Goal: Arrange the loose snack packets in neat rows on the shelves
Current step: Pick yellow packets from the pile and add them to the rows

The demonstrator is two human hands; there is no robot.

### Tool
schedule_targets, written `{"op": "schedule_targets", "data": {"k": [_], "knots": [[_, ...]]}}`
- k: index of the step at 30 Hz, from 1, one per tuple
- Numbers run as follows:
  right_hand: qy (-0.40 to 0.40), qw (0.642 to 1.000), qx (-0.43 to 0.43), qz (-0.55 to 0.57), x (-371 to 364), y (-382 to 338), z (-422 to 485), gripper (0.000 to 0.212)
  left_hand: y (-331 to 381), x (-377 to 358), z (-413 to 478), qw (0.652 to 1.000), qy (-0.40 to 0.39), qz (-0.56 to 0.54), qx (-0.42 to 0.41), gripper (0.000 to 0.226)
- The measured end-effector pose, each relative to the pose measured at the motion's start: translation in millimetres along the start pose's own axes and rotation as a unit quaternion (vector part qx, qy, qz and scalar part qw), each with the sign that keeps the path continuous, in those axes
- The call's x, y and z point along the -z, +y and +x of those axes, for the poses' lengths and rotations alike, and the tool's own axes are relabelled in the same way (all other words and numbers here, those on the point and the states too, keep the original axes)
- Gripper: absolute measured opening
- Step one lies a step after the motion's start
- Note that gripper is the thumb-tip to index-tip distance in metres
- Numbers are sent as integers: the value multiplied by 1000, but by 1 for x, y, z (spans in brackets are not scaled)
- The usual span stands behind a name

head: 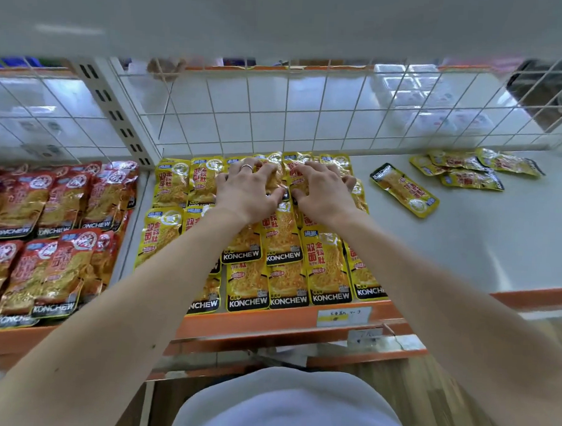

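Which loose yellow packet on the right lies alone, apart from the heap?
The slanted packet, left of the rest; the others overlap in a heap farther back.

head-worn wide-angle view, looking forward and steeply down, close over the shelf (pixel 464 253), single view only

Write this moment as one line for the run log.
left hand: on yellow packets, back row | right hand: same row | loose packets: unsorted, right on shelf
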State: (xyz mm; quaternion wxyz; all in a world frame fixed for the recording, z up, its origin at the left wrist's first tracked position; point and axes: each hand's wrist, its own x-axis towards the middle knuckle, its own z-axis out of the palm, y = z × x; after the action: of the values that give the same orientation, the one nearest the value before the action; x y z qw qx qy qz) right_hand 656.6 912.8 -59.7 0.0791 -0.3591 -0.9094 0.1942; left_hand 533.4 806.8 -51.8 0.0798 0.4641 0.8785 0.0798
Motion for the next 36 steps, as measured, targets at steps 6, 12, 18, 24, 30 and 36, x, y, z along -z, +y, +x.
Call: {"op": "schedule_targets", "data": {"k": [6,12,18,24,30,36], "knots": [[9,1000,1,10,13,-4,-14,51,1,11,-10,999,16,-24,-16,56],[37,999,-24,-11,28,-6,-40,54,1,18,-22,997,31,-27,-64,58],[68,997,-37,-17,37,-15,-68,54,-2,18,-43,992,42,-57,-105,57],[79,995,-54,-17,33,-17,-91,53,0,15,-54,987,42,-60,-145,58],[93,994,-48,-15,30,-3,-114,51,15,11,-73,987,45,-71,-139,58],[111,994,-18,-7,57,30,-135,53,56,13,-82,986,56,-81,-132,56]]}}
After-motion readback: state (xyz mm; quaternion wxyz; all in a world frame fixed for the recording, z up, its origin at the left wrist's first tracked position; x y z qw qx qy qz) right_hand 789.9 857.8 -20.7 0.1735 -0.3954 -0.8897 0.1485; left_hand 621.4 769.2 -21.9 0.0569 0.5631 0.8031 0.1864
